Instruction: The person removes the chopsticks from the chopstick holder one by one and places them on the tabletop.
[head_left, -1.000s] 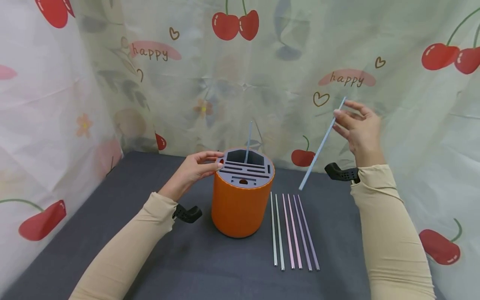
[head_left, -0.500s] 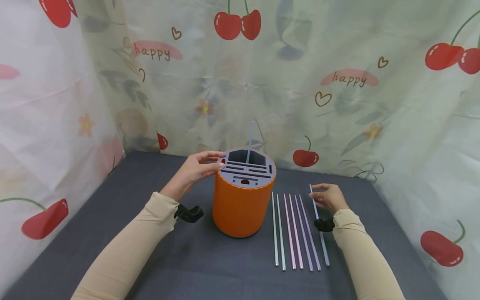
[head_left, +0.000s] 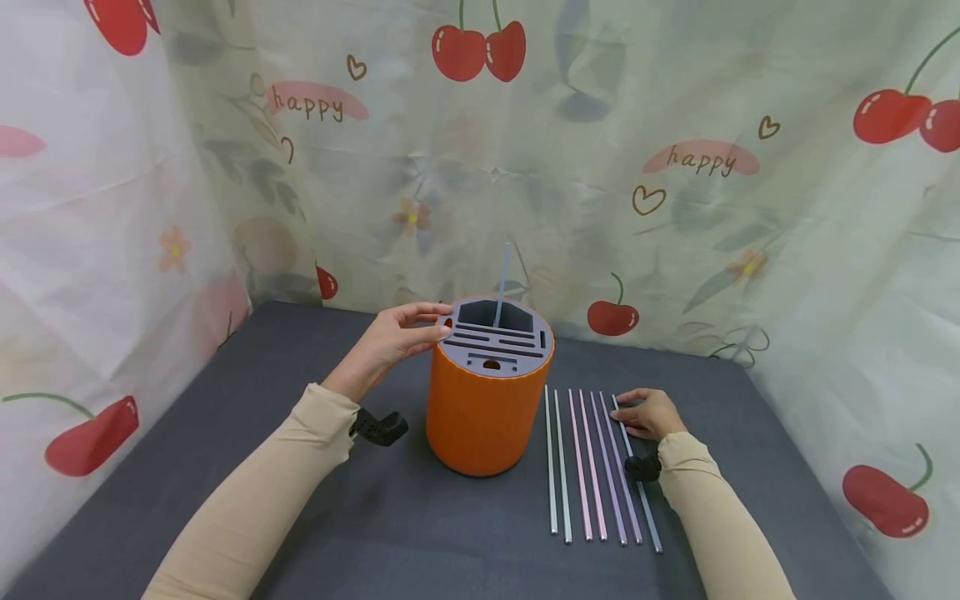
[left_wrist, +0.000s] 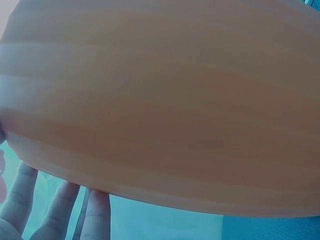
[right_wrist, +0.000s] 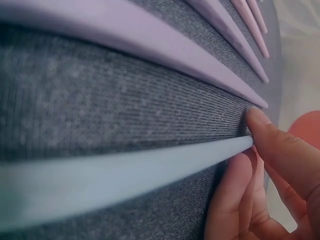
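My left hand [head_left: 397, 337] holds the upper edge of an orange cylindrical knife block [head_left: 483, 425] with a grey slotted top. In the left wrist view, its fingers [left_wrist: 96, 215] lie along the orange wall. One light blue chopstick [head_left: 502, 283] stands upright in the block's large rear opening. On the right, my right hand [head_left: 651, 412] pinches the thin far end of another light blue chopstick [right_wrist: 125, 172] between thumb and fingers. That chopstick lies low over the dark cloth, beside the purple chopsticks [head_left: 624, 483].
Left of the purple pair lie pink chopsticks [head_left: 592, 467] and pale green chopsticks [head_left: 562, 467], roughly parallel. Dark grey cloth [head_left: 420, 533] covers the table. A cherry-patterned curtain [head_left: 480, 167] encloses the back and sides.
My right hand has come down from the raised position with the light blue chopstick, laying it alongside the purple ones and shifting it slightly left. My left hand stays on the block.
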